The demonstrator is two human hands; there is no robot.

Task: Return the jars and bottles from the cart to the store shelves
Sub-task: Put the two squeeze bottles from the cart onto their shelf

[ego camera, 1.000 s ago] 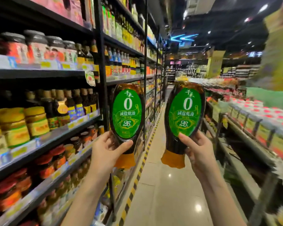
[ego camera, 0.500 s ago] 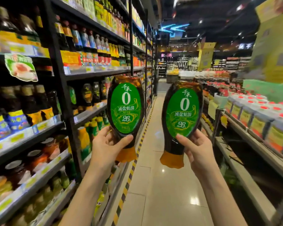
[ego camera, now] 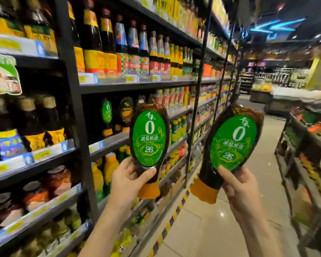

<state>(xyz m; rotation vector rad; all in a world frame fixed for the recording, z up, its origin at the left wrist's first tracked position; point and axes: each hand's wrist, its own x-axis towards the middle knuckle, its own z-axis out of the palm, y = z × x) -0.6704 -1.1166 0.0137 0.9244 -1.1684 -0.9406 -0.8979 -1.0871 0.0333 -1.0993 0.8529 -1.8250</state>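
Two held sauce bottles (ego camera: 149,138) (ego camera: 232,143), two hands (ego camera: 127,182) (ego camera: 242,190)

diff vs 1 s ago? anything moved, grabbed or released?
The person has moved along the aisle and turned toward the shelves; a matching green-label bottle now shows there just behind the left bottle. The right bottle has tipped, upper end leaning right. Nothing taken or let go: left hand and right hand keep their grips near the orange caps; left bottle stays upright.

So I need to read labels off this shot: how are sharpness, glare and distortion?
Head view: the labels on the left bottle and right bottle read clearly; the shelf posts bow from the wide lens; the right-side display and lower jars are smeared; a lamp glints off the floor.
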